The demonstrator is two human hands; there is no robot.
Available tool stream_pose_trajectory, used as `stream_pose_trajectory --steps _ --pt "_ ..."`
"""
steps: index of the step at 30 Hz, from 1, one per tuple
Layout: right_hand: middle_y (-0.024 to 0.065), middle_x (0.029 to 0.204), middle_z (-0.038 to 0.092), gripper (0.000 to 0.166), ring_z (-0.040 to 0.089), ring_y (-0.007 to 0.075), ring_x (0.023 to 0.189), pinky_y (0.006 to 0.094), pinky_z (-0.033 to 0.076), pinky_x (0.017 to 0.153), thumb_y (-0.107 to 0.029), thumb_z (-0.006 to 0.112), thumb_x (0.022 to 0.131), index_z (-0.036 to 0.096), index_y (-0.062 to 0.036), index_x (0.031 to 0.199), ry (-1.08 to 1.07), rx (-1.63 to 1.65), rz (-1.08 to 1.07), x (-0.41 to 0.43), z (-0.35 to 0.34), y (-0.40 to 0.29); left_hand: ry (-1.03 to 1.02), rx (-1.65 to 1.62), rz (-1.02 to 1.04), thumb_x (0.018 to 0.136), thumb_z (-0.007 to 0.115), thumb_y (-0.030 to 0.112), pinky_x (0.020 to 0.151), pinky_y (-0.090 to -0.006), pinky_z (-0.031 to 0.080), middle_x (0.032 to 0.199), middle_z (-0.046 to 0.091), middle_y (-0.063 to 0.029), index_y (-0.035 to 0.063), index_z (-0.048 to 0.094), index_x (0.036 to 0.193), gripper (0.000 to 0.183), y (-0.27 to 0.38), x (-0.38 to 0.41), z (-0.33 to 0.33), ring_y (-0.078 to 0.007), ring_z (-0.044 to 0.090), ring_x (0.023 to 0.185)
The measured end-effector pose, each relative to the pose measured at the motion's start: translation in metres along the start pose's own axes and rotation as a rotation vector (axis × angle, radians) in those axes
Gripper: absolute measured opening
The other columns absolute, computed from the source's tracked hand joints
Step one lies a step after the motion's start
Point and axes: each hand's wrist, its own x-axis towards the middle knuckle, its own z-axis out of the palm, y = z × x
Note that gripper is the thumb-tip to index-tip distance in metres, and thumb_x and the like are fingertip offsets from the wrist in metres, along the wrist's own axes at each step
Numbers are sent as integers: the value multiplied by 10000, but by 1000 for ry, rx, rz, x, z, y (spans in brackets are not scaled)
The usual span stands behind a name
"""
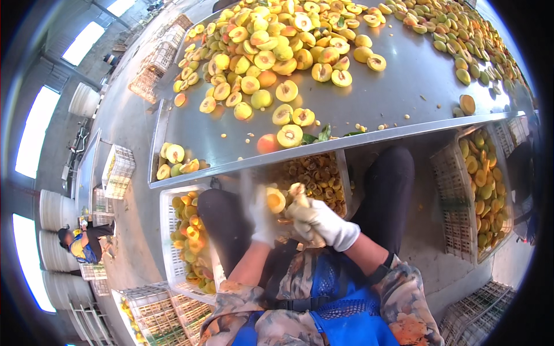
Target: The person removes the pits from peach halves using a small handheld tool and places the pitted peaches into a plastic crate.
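Note:
My left hand (262,218), in a white glove and blurred, holds a halved yellow peach (275,200) with its cut face showing. My right hand (322,222), in a stained white glove, is curled around a small handheld object (297,191) whose end sticks up beside the peach half; blur hides what it is. Both hands are over my lap, close together. Beyond them, under the table edge, sits a container of brown pits and scraps (320,177). By my left knee stands a white plastic crate (166,233) holding peach halves (190,238).
A metal table (372,101) with a raised rim carries a heap of halved peaches (268,47) and another pile (467,39). Crates (452,207) (160,311) flank me on both sides. At far left a person (84,246) sits near white tubs (54,209).

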Motion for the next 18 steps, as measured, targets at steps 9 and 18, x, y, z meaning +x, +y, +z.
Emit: stream_pose_trajectory --steps 9,18 --pt "186 850 627 357 608 301 763 355 472 678 -313 543 824 584 -14 1016 231 -707 -108 32 -27 28 -187 501 509 950 335 194 818 -266 438 999 596 -93 -27 570 1027 331 85 -40 -22 -149 560 916" --pt "77 641 558 239 535 150 484 290 428 449 -210 569 809 542 24 855 395 -551 127 24 -33 23 -131 1406 903 755 627 255 811 -365 449 1002 599 -110 88 630 980 281 138 15 4 -292 562 952"
